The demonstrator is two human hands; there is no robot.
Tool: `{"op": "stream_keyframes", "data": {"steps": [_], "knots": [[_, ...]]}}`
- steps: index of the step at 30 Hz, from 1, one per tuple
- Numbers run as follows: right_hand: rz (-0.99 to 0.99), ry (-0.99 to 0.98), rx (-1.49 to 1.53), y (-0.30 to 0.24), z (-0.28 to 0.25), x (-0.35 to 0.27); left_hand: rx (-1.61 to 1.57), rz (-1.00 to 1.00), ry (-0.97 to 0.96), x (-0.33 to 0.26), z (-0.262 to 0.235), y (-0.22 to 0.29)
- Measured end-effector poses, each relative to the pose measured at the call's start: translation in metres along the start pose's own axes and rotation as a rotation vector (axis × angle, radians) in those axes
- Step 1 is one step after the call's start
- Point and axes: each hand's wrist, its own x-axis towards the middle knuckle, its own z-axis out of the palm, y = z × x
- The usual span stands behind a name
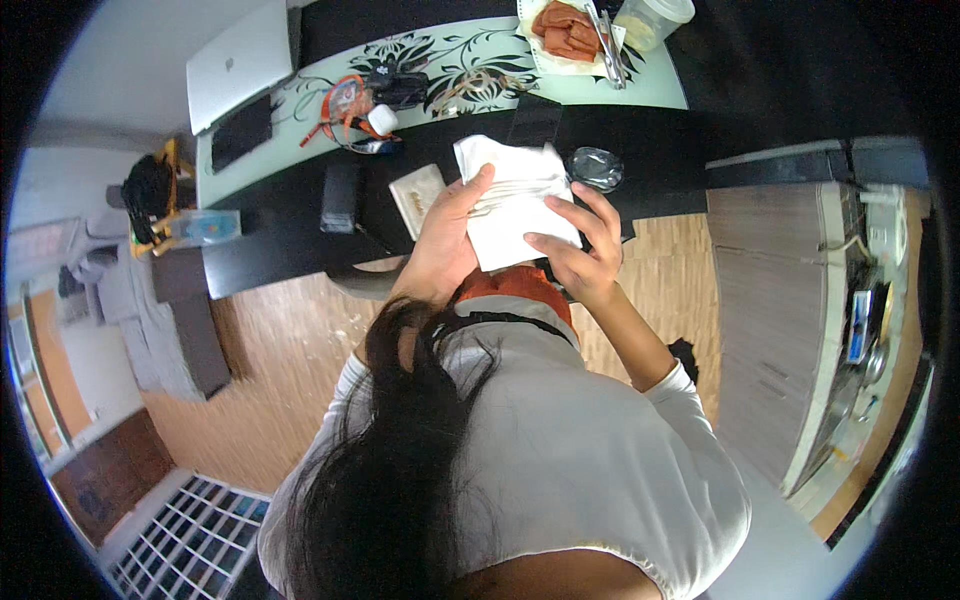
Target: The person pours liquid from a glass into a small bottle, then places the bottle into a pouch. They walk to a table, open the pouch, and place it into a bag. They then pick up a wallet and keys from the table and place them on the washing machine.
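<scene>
A wad of folded white tissues or napkins (515,205) is held in front of my body, over the near edge of the black table. My left hand (447,228) is closed on its left side, with the thumb lying on top. On the right side, my right hand (588,240) grips it with bent fingers spread over the face. Layered folds show across the middle of the white sheets. A cream-coloured booklet or packet (415,197) lies just left of my left hand. Close beyond my right hand sits a round black dish or lid (596,168).
A black case (341,197) lies on the table at left. Farther back are a silver laptop (240,68), an orange-trimmed pouch (345,100), a white earbud case (382,120), reddish-brown slices (568,32), metal tongs (607,50) and a plastic jar (652,20). Cabinets (770,320) stand right.
</scene>
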Motion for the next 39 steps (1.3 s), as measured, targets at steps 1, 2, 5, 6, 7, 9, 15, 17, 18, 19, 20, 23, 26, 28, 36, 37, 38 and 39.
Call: {"op": "stream_keyframes", "data": {"steps": [1, 2, 5, 6, 7, 9, 15, 17, 18, 19, 20, 23, 26, 28, 36, 37, 38, 39], "knots": [[0.011, -0.001, -0.016, -0.012, 0.003, -0.001, -0.065, -0.076, 0.09, -0.003, -0.004, 0.005], [0.04, 0.022, -0.038, -0.026, 0.008, -0.002, -0.093, -0.078, 0.062, -0.01, -0.008, 0.01], [0.116, 0.089, -0.144, -0.066, 0.025, -0.009, -0.085, -0.121, 0.094, -0.029, -0.021, 0.031], [0.132, 0.111, -0.162, -0.077, 0.032, -0.012, -0.067, -0.123, 0.066, -0.037, -0.025, 0.036], [0.15, 0.131, -0.179, -0.089, 0.038, -0.015, -0.045, -0.137, 0.075, -0.044, -0.029, 0.039], [0.183, 0.159, -0.217, -0.106, 0.044, -0.02, -0.017, -0.152, 0.026, -0.052, -0.033, 0.044], [0.334, 0.213, -0.37, -0.154, 0.034, -0.042, 0.087, -0.317, -0.092, -0.056, -0.024, 0.035], [0.397, 0.247, -0.425, -0.168, 0.029, -0.049, 0.16, -0.35, -0.148, -0.059, -0.017, 0.026], [0.419, 0.271, -0.444, -0.173, 0.026, -0.053, 0.163, -0.389, -0.14, -0.06, -0.013, 0.021], [0.423, 0.293, -0.471, -0.176, 0.022, -0.056, 0.171, -0.412, -0.151, -0.06, -0.008, 0.016], [0.438, 0.299, -0.497, -0.182, 0.02, -0.06, 0.18, -0.432, -0.158, -0.062, -0.005, 0.01], [0.479, 0.337, -0.55, -0.195, 0.009, -0.07, 0.272, -0.448, -0.222, -0.064, 0.001, -0.005], [0.545, 0.286, -0.545, -0.207, -0.012, -0.081, 0.047, -0.616, -0.362, -0.068, 0.002, -0.024], [0.665, 0.34, -0.478, -0.215, -0.023, -0.086, -0.134, -0.738, -0.465, -0.074, 0.002, -0.04], [1.292, 1.041, 0.57, -0.232, -0.082, -0.128, 0.333, -0.522, -0.673, -0.125, 0.024, -0.139], [1.317, 1.009, 0.58, -0.234, -0.091, -0.136, 0.346, -0.53, -0.626, -0.13, 0.027, -0.149], [1.329, 0.978, 0.59, -0.237, -0.1, -0.145, 0.328, -0.531, -0.586, -0.135, 0.03, -0.159], [1.302, 0.927, 0.616, -0.24, -0.107, -0.153, 0.282, -0.524, -0.578, -0.14, 0.032, -0.168]]}}
